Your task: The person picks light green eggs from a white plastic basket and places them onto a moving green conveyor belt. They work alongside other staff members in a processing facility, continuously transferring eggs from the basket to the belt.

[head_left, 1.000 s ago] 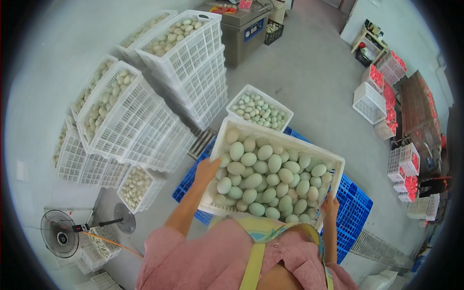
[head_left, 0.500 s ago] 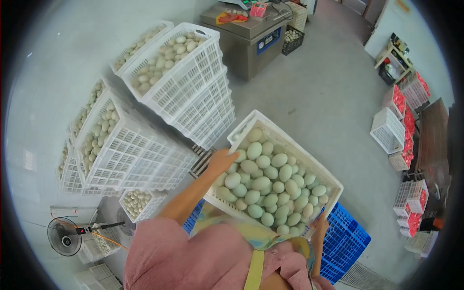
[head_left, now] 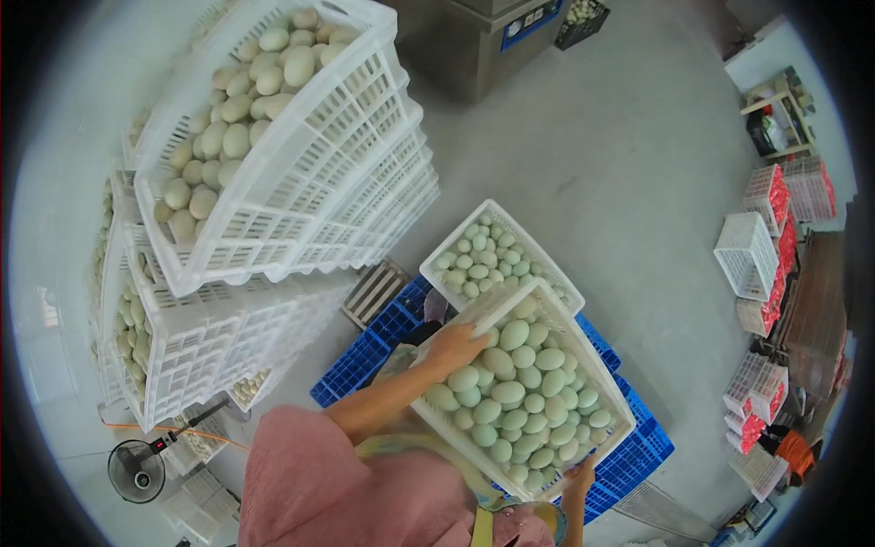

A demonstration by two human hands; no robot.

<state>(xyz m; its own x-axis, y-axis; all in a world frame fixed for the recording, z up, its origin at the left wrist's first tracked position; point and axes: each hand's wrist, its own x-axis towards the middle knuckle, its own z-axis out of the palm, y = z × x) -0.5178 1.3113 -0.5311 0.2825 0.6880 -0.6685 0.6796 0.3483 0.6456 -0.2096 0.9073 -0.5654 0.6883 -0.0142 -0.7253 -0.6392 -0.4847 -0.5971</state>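
Observation:
Against my body I hold a white plastic crate (head_left: 615, 436) heaped with pale green eggs (head_left: 515, 392). My left hand (head_left: 453, 350) grips its upper left end, fingers curled over the rim. At the lower right end, my right hand (head_left: 580, 474) is closed on the crate's edge, its fingers partly hidden. Just beyond the held crate, a second white crate (head_left: 570, 296) of eggs sits lower down, partly covered by it. Blue plastic pallets (head_left: 365, 351) show beneath on both sides.
Tall stacks of white egg crates (head_left: 310, 155) stand close on my left. A fan (head_left: 137, 471) is at lower left. A steel machine (head_left: 456, 46) stands at the back. Along the right lie crates with red contents (head_left: 779, 196). Grey floor (head_left: 656, 182) lies between.
The held crate has shifted slightly down in view, still in both hands. A second egg crate beyond it has come into sight. The left stacks appear larger and nearer.

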